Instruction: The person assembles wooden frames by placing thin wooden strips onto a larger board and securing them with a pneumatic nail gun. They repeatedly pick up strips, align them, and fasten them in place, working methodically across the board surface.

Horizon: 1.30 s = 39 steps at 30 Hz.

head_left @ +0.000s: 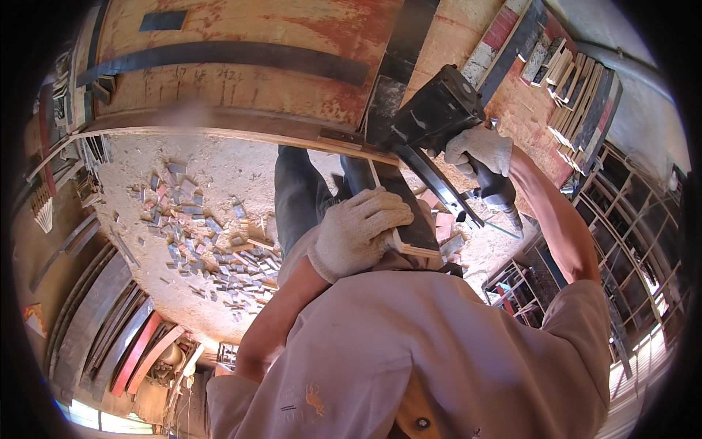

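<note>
My left hand [365,230], in a knitted work glove, grips a dark-faced plywood strip [411,208] in front of my waist. The strip's far end meets the edge of the workbench [241,88]. My right hand [481,151], gloved too, is wrapped round the handle of a black air nail gun [439,110]. The gun's body lies over the bench's near edge, close to the strip's far end, and its long magazine points back toward me. A thin light-blue air hose [504,230] trails from below the grip. Where the nose touches is hidden.
A dark strip [241,55] lies across the stained benchtop. Stacked narrow wooden strips [581,99] sit at the far right. Many small offcuts [205,238] litter the floor at left. Curved boards [110,322] lean at lower left, and a metal rack [629,227] stands at right.
</note>
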{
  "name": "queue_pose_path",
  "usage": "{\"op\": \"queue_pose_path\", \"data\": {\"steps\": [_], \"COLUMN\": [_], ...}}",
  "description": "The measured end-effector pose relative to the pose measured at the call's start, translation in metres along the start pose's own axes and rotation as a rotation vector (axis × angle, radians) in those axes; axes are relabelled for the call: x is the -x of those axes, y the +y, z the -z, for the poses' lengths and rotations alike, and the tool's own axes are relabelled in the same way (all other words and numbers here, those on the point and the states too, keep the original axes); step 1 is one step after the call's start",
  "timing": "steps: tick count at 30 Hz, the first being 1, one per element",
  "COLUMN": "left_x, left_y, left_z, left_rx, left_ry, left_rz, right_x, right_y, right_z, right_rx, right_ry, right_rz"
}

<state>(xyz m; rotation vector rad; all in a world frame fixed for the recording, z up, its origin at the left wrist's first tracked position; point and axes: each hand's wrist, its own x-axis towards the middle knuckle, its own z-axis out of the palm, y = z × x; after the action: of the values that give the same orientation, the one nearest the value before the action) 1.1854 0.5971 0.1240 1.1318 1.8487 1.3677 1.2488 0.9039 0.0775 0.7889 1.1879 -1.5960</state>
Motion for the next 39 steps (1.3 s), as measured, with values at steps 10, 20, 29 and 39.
{"op": "queue_pose_path", "data": {"steps": [10,20,29,39], "left_x": [0.002,-0.002,0.043,0.107], "left_y": [-0.001,-0.007,-0.146,-0.336], "left_z": [-0.001,-0.002,0.201,0.556], "left_rx": [0.013,0.018,-0.501,-1.234], "left_ry": [-0.031,-0.076,0.091,-0.195], "left_rz": [0.001,0.000,0.109,0.348], "right_x": [0.005,0.028,0.013,-0.083], "right_y": [-0.007,0.021,0.145,0.114], "right_z": [-0.013,-0.018,-0.129,-0.355], "right_rx": [-0.031,-0.286,-0.680,-0.768], "right_ry": [0.167,0.312,0.420,0.708], "right_rz": [-0.107,-0.005,0.173,-0.173]}}
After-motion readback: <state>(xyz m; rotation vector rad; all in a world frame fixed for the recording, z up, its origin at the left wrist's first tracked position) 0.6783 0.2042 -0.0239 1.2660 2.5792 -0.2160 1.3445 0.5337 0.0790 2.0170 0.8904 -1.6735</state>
